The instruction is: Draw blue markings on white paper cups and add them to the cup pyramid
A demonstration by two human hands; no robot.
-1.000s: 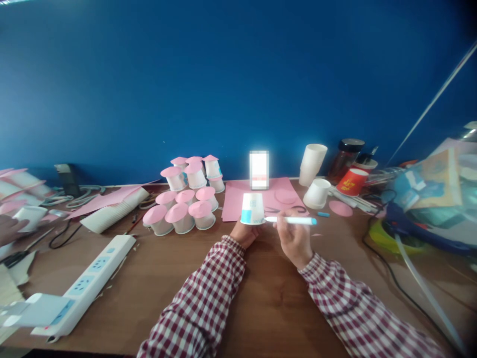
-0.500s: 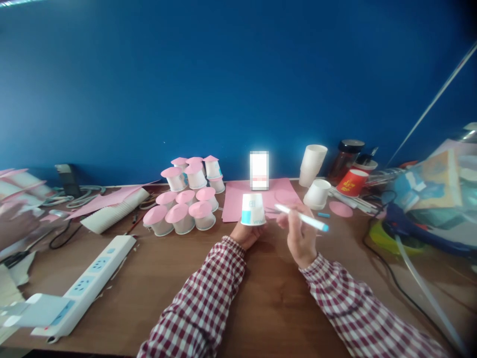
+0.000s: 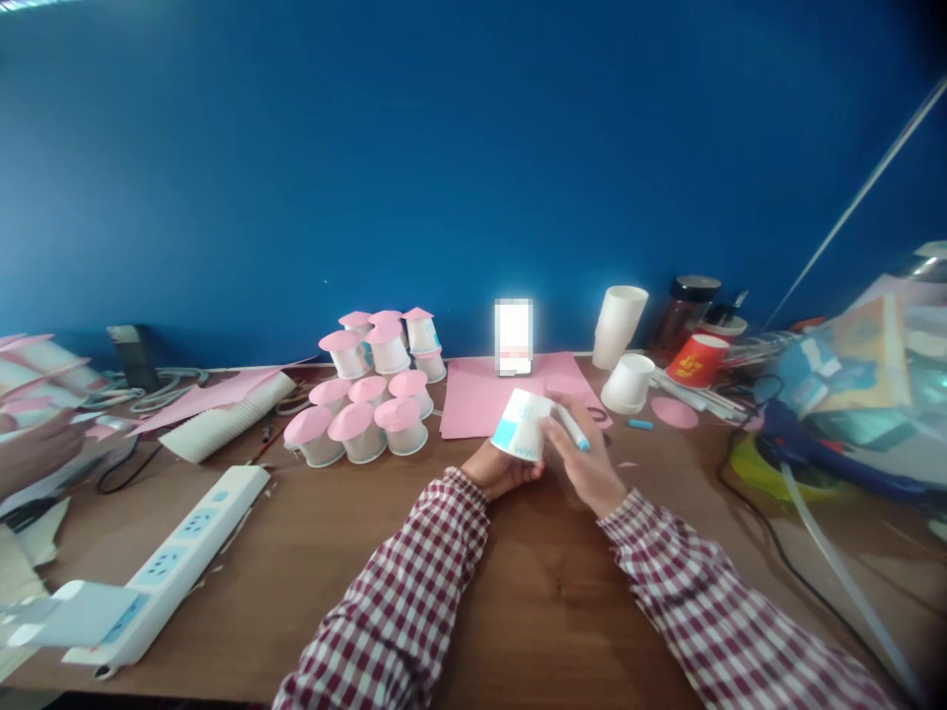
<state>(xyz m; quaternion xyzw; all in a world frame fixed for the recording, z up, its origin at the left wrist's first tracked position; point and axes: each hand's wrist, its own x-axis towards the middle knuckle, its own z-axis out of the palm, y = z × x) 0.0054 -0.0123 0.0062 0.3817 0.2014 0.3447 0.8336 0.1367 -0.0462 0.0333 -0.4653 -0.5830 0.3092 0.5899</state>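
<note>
A white paper cup (image 3: 527, 419) with a light-blue printed patch is held upside down and tilted in front of me. My left hand (image 3: 504, 469) grips it from below, its fingers partly hidden under the rim. My right hand (image 3: 588, 463) touches the cup's right side and keeps a white marker (image 3: 571, 428) with a blue end between its fingers. The marker's writing tip is out of sight. A small blue cap (image 3: 640, 424) lies on the table to the right.
Several cups with pink cone roofs (image 3: 400, 424) stand at left. Pink paper (image 3: 473, 399) lies behind my hands, under a bright phone (image 3: 513, 335). To the right are upturned cups (image 3: 628, 383), scissors and a red cup (image 3: 696, 361). A power strip (image 3: 174, 562) and another person's hand (image 3: 36, 454) are left.
The cup has tilted and shifted slightly right. My right hand has come in from the right to touch it, and the marker has turned to point more steeply.
</note>
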